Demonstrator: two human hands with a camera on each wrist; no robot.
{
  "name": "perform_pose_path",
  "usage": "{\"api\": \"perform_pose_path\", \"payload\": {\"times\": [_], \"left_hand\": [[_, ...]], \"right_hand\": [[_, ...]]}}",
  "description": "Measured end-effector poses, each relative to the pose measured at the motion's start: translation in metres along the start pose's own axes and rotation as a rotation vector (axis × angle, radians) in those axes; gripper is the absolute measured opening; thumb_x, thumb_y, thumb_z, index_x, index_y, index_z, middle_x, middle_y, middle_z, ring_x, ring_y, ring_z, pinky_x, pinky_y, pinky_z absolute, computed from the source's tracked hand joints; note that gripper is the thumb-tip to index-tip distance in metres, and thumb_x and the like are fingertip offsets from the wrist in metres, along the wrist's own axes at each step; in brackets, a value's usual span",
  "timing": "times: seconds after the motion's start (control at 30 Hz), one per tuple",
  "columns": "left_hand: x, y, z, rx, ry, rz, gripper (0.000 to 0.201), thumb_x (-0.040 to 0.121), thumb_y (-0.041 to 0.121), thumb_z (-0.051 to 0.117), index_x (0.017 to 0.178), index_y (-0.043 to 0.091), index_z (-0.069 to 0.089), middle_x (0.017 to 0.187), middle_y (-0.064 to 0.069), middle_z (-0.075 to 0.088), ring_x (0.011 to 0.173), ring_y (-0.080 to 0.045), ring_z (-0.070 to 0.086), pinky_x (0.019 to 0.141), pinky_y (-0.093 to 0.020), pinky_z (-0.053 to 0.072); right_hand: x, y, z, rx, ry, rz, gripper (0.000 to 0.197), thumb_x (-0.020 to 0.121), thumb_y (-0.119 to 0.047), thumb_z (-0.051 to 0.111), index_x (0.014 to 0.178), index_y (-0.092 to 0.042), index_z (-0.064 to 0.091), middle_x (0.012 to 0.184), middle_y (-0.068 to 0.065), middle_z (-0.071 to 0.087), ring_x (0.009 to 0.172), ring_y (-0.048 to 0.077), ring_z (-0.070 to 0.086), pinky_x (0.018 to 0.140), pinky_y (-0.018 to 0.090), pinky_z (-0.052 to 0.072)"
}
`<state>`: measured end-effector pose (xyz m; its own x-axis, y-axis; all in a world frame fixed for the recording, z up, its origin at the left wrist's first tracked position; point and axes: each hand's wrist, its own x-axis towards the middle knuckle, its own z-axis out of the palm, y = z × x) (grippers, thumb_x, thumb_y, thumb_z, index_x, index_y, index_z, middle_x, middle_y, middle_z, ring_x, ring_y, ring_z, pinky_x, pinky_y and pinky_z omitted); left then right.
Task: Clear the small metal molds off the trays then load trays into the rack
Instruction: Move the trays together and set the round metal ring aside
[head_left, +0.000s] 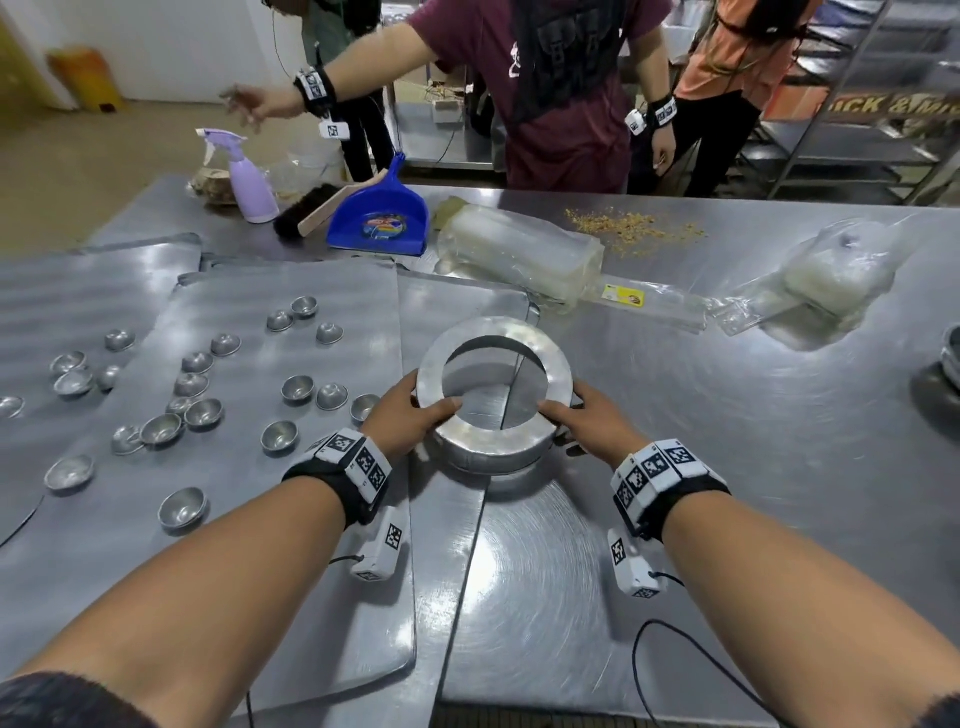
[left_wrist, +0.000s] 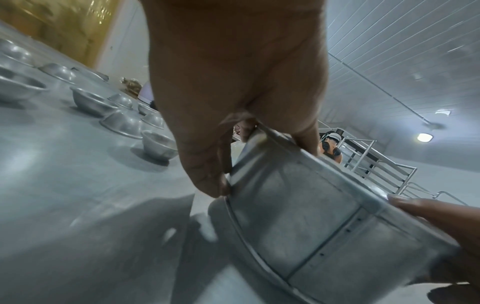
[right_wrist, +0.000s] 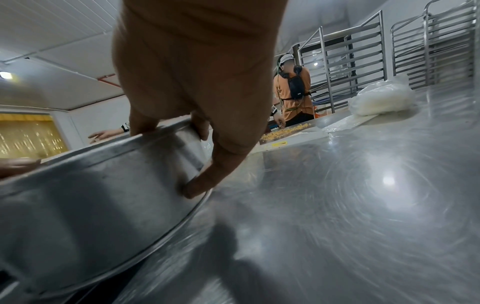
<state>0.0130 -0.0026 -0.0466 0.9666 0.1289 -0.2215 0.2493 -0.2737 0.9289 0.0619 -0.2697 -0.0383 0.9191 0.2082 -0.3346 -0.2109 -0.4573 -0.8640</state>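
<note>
Right hand (right_wrist: 192, 86) grips ring (right_wrist: 91, 195) rim on table (right_wrist: 363, 205); bag (right_wrist: 381, 98), racks (right_wrist: 428, 45) far right.

I see dull silver molds (head_left: 200, 413) and trays (head_left: 291, 322), a blue dustpan (head_left: 382, 218), a lilac spray bottle (head_left: 249, 182), and black-and-white checkered bands (head_left: 348, 460) on both wrists.

Small metal molds (head_left: 197, 400) lie scattered on overlapping trays (head_left: 291, 597) at the tabletop's (head_left: 727, 467) left side. A metal ring (head_left: 493, 447) sits mid-table over the trays' right edge. Along the far edge stand a spray bottle (head_left: 249, 182) and a dustpan (head_left: 379, 218), with crumbs (head_left: 631, 228) further right.
</note>
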Motion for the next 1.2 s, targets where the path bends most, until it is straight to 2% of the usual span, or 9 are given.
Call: {"api": "perform_pose_path", "payload": {"times": [0.1, 0.27, 0.37, 0.53, 0.63, 0.77, 0.9, 1.07, 1.2], "left_hand": [[-0.003, 0.006, -0.001, 0.006, 0.055, 0.056, 0.06, 0.083, 0.029, 0.081, 0.135, 0.024, 0.054, 0.114, 0.007, 0.067, 0.107, -0.011, 0.064, 0.088, -0.029, 0.054], [-0.007, 0.016, -0.003, -0.078, 0.143, 0.069, 0.085, 0.067, 0.049, 0.089, 0.137, 0.023, 0.047, 0.126, 0.001, 0.061, 0.114, -0.019, 0.063, 0.091, -0.038, 0.057], [-0.009, 0.026, -0.002, -0.181, 0.163, 0.054, 0.099, 0.056, 0.076, 0.08, 0.133, 0.024, 0.048, 0.126, 0.001, 0.062, 0.115, -0.02, 0.063, 0.095, -0.044, 0.056], [-0.008, 0.023, 0.001, -0.282, 0.152, -0.015, 0.09, 0.072, 0.094, 0.045, 0.128, 0.025, 0.06, 0.127, -0.014, 0.063, 0.122, -0.034, 0.059, 0.108, -0.057, 0.044], [-0.022, 0.026, 0.006, -0.293, 0.201, 0.005, 0.081, 0.083, 0.083, 0.044, 0.134, 0.021, 0.058, 0.131, -0.009, 0.063, 0.124, -0.027, 0.058, 0.111, -0.047, 0.043], [-0.024, 0.015, 0.01, -0.304, 0.262, -0.005, 0.057, 0.094, 0.056, 0.056, 0.132, 0.014, 0.055, 0.124, 0.002, 0.062, 0.112, -0.012, 0.058, 0.097, -0.03, 0.047], [-0.031, 0.012, 0.014, -0.343, 0.268, -0.036, 0.054, 0.094, 0.056, 0.057, 0.128, 0.014, 0.052, 0.112, 0.003, 0.059, 0.101, -0.011, 0.057, 0.083, -0.028, 0.047], [-0.038, 0.003, 0.016, -0.322, 0.228, -0.017, 0.043, 0.096, 0.026, 0.065, 0.134, 0.013, 0.051, 0.121, -0.003, 0.064, 0.11, -0.017, 0.063, 0.082, -0.027, 0.054], [-0.046, -0.012, 0.018, -0.252, 0.197, -0.003, 0.043, 0.094, 0.018, 0.066, 0.135, 0.02, 0.052, 0.12, -0.001, 0.067, 0.111, -0.021, 0.066, 0.093, -0.04, 0.057]], "right_hand": [[-0.003, -0.005, -0.002, 0.027, 0.036, -0.08, 0.045, 0.089, -0.034, 0.072, 0.127, -0.042, 0.051, 0.103, 0.004, 0.071, 0.073, 0.019, 0.069, 0.068, 0.036, 0.058], [-0.005, -0.018, -0.007, 0.181, 0.097, -0.116, 0.062, 0.085, -0.036, 0.074, 0.138, -0.037, 0.041, 0.129, -0.001, 0.06, 0.111, 0.019, 0.063, 0.08, 0.04, 0.06], [-0.007, -0.032, -0.009, 0.342, 0.161, -0.113, 0.029, 0.095, -0.044, 0.059, 0.118, -0.029, 0.049, 0.115, 0.005, 0.059, 0.101, 0.024, 0.063, 0.084, 0.04, 0.054], [-0.009, -0.039, -0.007, 0.348, 0.215, -0.133, 0.05, 0.079, -0.071, 0.053, 0.104, -0.028, 0.06, 0.1, -0.003, 0.064, 0.095, 0.02, 0.062, 0.087, 0.04, 0.052], [-0.011, -0.033, 0.0, 0.305, 0.232, -0.152, 0.05, 0.087, -0.064, 0.057, 0.11, -0.019, 0.063, 0.083, -0.006, 0.059, 0.073, 0.013, 0.053, 0.067, 0.031, 0.045], [-0.015, -0.021, 0.009, 0.277, 0.274, -0.116, 0.055, 0.086, -0.064, 0.06, 0.116, -0.018, 0.058, 0.097, -0.001, 0.062, 0.081, 0.014, 0.057, 0.077, 0.034, 0.048], [-0.022, -0.014, 0.013, 0.291, 0.292, -0.086, 0.053, 0.088, -0.059, 0.063, 0.118, -0.016, 0.052, 0.108, 0.0, 0.061, 0.094, 0.017, 0.06, 0.085, 0.038, 0.051], [-0.03, 0.003, 0.023, 0.25, 0.269, -0.084, 0.056, 0.09, -0.047, 0.067, 0.135, -0.017, 0.052, 0.119, -0.001, 0.063, 0.11, 0.019, 0.062, 0.102, 0.04, 0.05], [-0.038, 0.014, 0.028, 0.252, 0.2, -0.117, 0.018, 0.093, -0.026, 0.069, 0.111, -0.028, 0.064, 0.103, -0.005, 0.072, 0.096, 0.011, 0.068, 0.087, 0.032, 0.057]]}}
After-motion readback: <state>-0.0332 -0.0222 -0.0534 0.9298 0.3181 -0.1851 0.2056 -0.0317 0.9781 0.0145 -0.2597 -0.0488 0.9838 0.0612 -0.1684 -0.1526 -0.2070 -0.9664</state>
